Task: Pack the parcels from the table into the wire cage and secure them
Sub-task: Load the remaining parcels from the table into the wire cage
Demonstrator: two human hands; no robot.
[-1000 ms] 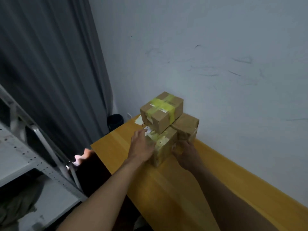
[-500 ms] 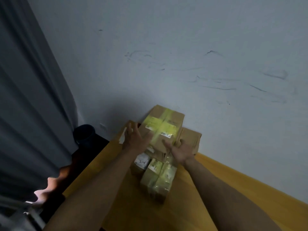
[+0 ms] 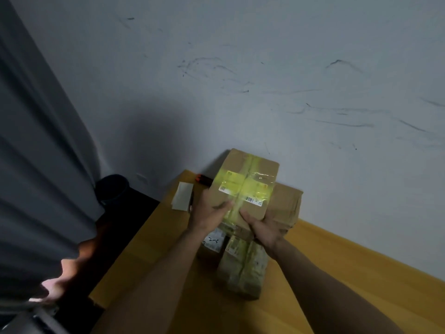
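White paper slip (image 3: 183, 196) beside parcel stack (image 3: 248, 189)

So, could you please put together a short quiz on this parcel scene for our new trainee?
1. True or false: the left hand and the right hand both grip the yellow-taped parcel on top of the stack.
2. What lies on the table to the left of the parcel stack? A) a white paper slip B) a mug C) a laptop
3. Fill in: the small parcel just below the left hand carries the handwritten mark ___.

Key: 1 true; 2 A; 3 "2-3".
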